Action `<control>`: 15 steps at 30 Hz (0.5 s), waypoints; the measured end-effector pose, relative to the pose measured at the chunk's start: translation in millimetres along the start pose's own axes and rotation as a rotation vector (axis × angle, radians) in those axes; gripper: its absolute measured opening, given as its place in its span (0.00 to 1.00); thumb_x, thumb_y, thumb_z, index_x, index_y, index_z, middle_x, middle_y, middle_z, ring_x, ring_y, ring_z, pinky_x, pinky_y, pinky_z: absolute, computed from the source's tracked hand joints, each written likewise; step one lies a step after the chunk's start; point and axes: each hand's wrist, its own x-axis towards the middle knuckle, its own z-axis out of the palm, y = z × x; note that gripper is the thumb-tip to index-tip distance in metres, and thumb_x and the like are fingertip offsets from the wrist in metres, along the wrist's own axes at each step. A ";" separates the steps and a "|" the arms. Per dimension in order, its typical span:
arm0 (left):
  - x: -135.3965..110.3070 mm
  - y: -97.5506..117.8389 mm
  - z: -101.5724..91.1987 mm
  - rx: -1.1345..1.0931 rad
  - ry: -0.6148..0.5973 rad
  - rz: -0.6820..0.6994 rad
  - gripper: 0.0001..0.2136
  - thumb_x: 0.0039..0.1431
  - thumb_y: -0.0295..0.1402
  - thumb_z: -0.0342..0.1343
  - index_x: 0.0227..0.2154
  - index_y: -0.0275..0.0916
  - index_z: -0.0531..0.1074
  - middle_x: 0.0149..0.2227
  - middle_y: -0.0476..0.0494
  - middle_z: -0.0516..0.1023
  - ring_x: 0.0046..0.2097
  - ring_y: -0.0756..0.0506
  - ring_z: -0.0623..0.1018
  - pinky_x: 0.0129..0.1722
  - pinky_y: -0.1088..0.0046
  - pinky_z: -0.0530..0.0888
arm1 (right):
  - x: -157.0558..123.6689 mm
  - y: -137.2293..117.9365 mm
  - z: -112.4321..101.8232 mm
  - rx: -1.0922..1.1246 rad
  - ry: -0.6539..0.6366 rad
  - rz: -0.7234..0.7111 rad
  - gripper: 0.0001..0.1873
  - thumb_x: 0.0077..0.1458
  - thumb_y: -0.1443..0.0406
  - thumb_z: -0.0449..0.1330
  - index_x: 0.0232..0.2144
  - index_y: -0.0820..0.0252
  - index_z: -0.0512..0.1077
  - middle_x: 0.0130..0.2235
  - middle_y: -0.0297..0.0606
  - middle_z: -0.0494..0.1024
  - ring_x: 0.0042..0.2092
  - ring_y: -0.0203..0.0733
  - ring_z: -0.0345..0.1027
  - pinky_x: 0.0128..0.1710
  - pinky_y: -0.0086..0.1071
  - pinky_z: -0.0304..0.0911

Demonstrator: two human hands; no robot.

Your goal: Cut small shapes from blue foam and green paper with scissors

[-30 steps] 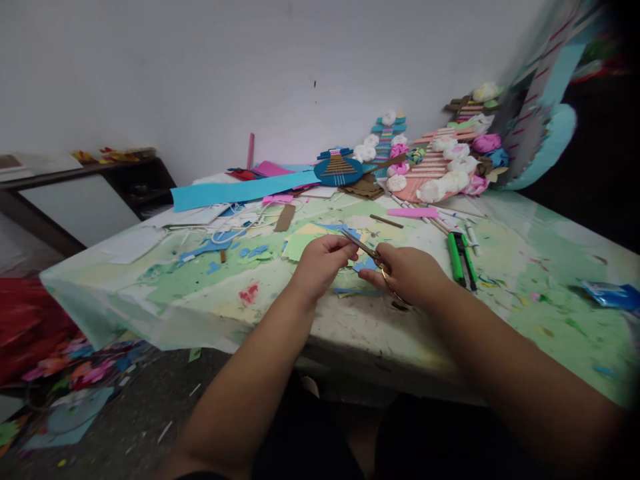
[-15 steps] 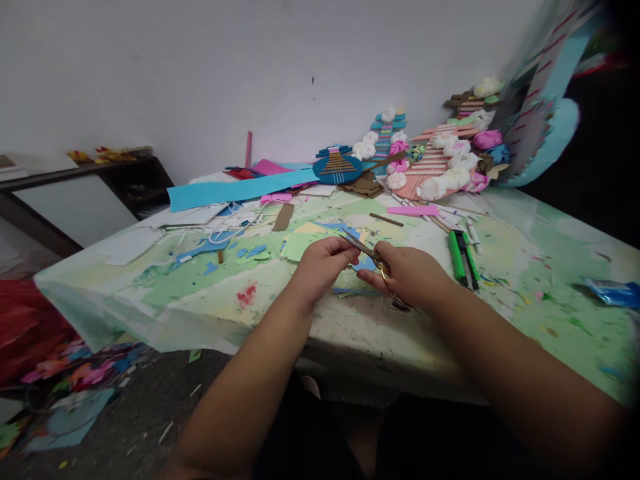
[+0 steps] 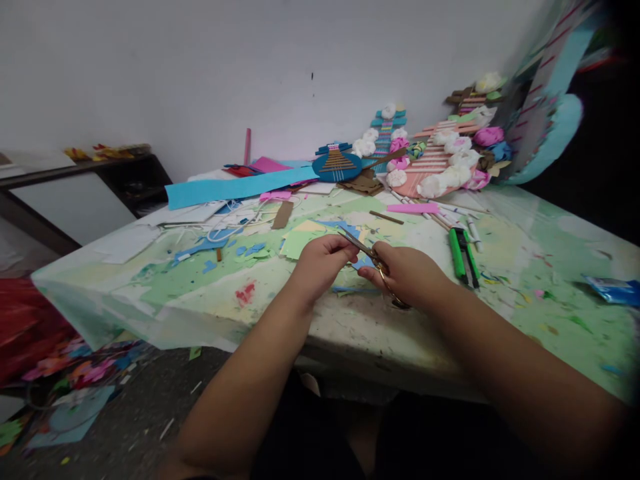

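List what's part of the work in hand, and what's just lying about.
In the work:
scissors, held in the right hand
left hand, pinched beside the scissors

Lying about:
green tool
pink strip
light blue strip
blue packet

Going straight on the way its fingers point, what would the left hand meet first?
The left hand would probably meet the scissors in the right hand first; they look very close, though depth is unclear.

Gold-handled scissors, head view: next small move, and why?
I'd probably ease the left hand's fingertips slightly clear of the blades before any snip. The right hand grips the gold-handled scissors, and their blades appear right by those pinched fingertips; anything between them is too small to make out.
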 end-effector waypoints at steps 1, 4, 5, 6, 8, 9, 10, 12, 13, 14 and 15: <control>-0.1 0.2 0.0 -0.005 -0.003 0.001 0.06 0.44 0.32 0.52 0.18 0.36 0.68 0.21 0.51 0.70 0.26 0.52 0.67 0.30 0.75 0.63 | 0.2 0.2 0.4 0.001 0.003 0.001 0.22 0.48 0.47 0.41 0.30 0.58 0.60 0.22 0.37 0.68 0.24 0.39 0.59 0.19 0.27 0.40; -0.5 1.6 0.0 -0.026 -0.003 -0.013 0.05 0.43 0.32 0.52 0.18 0.36 0.68 0.20 0.50 0.70 0.26 0.52 0.67 0.29 0.75 0.63 | 0.9 0.9 1.6 -0.003 0.019 0.009 0.22 0.48 0.47 0.43 0.30 0.58 0.61 0.22 0.36 0.68 0.24 0.38 0.59 0.20 0.27 0.39; -0.6 2.0 0.1 -0.035 -0.001 -0.021 0.05 0.43 0.32 0.52 0.18 0.36 0.68 0.20 0.50 0.70 0.26 0.52 0.67 0.29 0.75 0.63 | 1.0 1.2 1.9 -0.008 0.029 0.013 0.22 0.47 0.47 0.43 0.30 0.58 0.61 0.22 0.36 0.68 0.24 0.38 0.59 0.20 0.27 0.39; -0.8 2.4 0.2 -0.045 -0.001 -0.030 0.05 0.43 0.32 0.52 0.19 0.36 0.69 0.20 0.50 0.70 0.26 0.52 0.67 0.29 0.75 0.63 | 1.0 1.3 2.1 -0.014 0.041 0.016 0.22 0.47 0.47 0.44 0.29 0.58 0.61 0.22 0.36 0.68 0.23 0.38 0.59 0.20 0.27 0.39; -1.1 2.6 0.3 -0.069 -0.005 -0.047 0.05 0.43 0.32 0.53 0.19 0.35 0.69 0.20 0.50 0.70 0.25 0.53 0.67 0.28 0.75 0.63 | 0.8 1.4 2.2 -0.021 0.064 0.026 0.22 0.47 0.47 0.44 0.29 0.58 0.62 0.21 0.36 0.67 0.23 0.38 0.58 0.20 0.27 0.38; -1.1 2.4 0.3 -0.083 -0.010 -0.052 0.05 0.42 0.32 0.53 0.20 0.35 0.69 0.20 0.50 0.70 0.24 0.53 0.66 0.27 0.75 0.63 | 0.6 1.4 2.1 -0.018 0.072 0.032 0.22 0.46 0.47 0.45 0.28 0.58 0.62 0.21 0.36 0.67 0.23 0.38 0.58 0.19 0.27 0.38; -1.0 2.0 0.3 -0.100 -0.015 -0.055 0.06 0.42 0.33 0.54 0.20 0.35 0.70 0.20 0.49 0.70 0.24 0.54 0.66 0.26 0.76 0.63 | 0.5 1.3 1.8 -0.006 0.079 0.038 0.21 0.46 0.47 0.45 0.28 0.58 0.61 0.21 0.35 0.66 0.23 0.38 0.57 0.19 0.27 0.38; -0.5 0.8 0.2 -0.138 -0.025 -0.056 0.07 0.43 0.34 0.54 0.21 0.34 0.70 0.21 0.49 0.71 0.23 0.54 0.65 0.25 0.76 0.63 | 0.5 1.4 1.2 0.060 0.084 0.048 0.20 0.46 0.48 0.46 0.26 0.58 0.61 0.20 0.34 0.65 0.22 0.36 0.56 0.19 0.27 0.39; -0.1 0.1 0.1 -0.162 -0.026 -0.057 0.07 0.43 0.34 0.54 0.22 0.34 0.70 0.21 0.48 0.71 0.23 0.54 0.65 0.25 0.76 0.63 | 0.8 1.6 1.0 0.116 0.085 0.050 0.19 0.46 0.48 0.46 0.25 0.58 0.60 0.20 0.34 0.64 0.22 0.36 0.55 0.19 0.27 0.40; 0.3 -0.5 0.0 -0.185 -0.024 -0.060 0.08 0.43 0.34 0.54 0.23 0.34 0.70 0.22 0.48 0.71 0.22 0.55 0.65 0.24 0.76 0.63 | 1.2 1.9 1.0 0.186 0.086 0.051 0.19 0.47 0.49 0.46 0.24 0.59 0.60 0.20 0.33 0.64 0.22 0.35 0.54 0.20 0.27 0.41; 0.8 -1.1 0.0 -0.208 -0.018 -0.067 0.08 0.43 0.35 0.53 0.24 0.34 0.70 0.22 0.48 0.71 0.22 0.55 0.65 0.24 0.76 0.63 | 1.9 2.3 1.3 0.266 0.094 0.051 0.18 0.47 0.50 0.46 0.23 0.59 0.59 0.20 0.33 0.64 0.22 0.34 0.54 0.20 0.26 0.43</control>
